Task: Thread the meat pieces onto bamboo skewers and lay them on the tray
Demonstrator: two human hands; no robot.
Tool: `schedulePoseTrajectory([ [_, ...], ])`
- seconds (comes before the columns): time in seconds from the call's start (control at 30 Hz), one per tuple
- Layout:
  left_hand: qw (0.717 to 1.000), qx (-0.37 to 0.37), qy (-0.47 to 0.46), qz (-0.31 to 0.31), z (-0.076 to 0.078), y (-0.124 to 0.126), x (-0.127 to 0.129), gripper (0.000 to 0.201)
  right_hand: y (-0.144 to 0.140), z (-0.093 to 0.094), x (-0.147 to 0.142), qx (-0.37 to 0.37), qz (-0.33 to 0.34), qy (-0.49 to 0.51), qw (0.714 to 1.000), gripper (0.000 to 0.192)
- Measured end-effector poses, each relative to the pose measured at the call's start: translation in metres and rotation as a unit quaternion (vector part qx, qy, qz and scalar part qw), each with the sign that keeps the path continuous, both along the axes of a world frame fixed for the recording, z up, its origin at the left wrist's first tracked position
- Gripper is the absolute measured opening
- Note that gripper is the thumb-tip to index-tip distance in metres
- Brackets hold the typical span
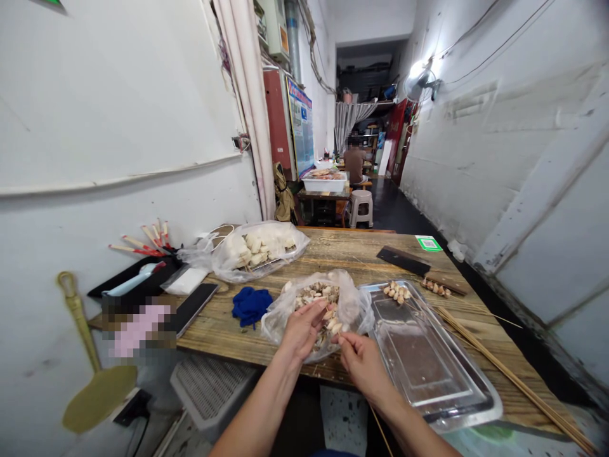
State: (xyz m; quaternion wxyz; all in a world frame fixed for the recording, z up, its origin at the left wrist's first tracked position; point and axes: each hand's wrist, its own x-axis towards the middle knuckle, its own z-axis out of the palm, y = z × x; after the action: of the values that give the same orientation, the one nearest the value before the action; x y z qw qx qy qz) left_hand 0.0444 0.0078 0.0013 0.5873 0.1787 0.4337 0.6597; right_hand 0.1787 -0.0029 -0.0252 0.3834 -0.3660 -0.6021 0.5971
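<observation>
My left hand (pixel 302 330) rests in a clear plastic bag (pixel 354 306) of small pale food pieces (pixel 314 294), its fingers pinched on one piece. My right hand (pixel 361 360) is just right of it at the bag's near edge, fingers closed on a thin bamboo skewer (pixel 380 431) that runs down past my wrist. To the right lies a metal tray (pixel 428 368) with one finished skewer of pieces (pixel 396 291) at its far end. Another filled skewer (pixel 436 287) lies on the wooden table (pixel 333 254) beyond.
A second plastic bag (pixel 259 249) of white pieces sits at the back left. A blue cloth (pixel 250 304), a phone (pixel 193 306) and a cleaver (pixel 403 259) lie on the table. Loose bamboo sticks (pixel 504 371) run along the right edge. A seated person (pixel 354 162) is far down the corridor.
</observation>
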Motion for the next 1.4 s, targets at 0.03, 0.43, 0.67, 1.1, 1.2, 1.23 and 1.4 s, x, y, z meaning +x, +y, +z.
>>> schedulePoseTrajectory([
  [0.03,1.0,-0.001,0.0,-0.003,0.0,0.0,0.0,0.017,0.0,-0.001,0.0,0.006,-0.005,-0.005,1.0,0.037],
  [0.43,0.999,-0.03,0.023,0.001,-0.001,-0.001,0.002,0.015,0.001,-0.001,-0.002,0.106,-0.052,-0.049,0.992,0.037],
  [0.67,0.994,0.048,-0.086,-0.056,0.005,-0.003,0.0,0.038,0.01,-0.002,-0.01,0.105,-0.063,-0.018,0.992,0.037],
  [1.1,0.997,0.078,0.009,-0.017,0.008,-0.014,0.02,0.027,0.001,-0.003,-0.014,0.071,-0.04,0.03,0.996,0.036],
  [1.2,0.997,0.071,0.024,-0.021,0.009,-0.013,0.021,0.027,0.001,-0.001,-0.014,0.057,-0.037,0.034,0.997,0.037],
  [1.23,0.997,0.069,0.026,-0.019,0.008,-0.013,0.02,0.026,0.0,-0.002,-0.014,0.052,-0.035,0.035,0.997,0.037],
  [1.4,0.997,0.062,0.004,0.039,0.006,-0.01,0.014,0.016,-0.004,-0.006,-0.013,0.036,-0.016,0.021,0.999,0.033],
])
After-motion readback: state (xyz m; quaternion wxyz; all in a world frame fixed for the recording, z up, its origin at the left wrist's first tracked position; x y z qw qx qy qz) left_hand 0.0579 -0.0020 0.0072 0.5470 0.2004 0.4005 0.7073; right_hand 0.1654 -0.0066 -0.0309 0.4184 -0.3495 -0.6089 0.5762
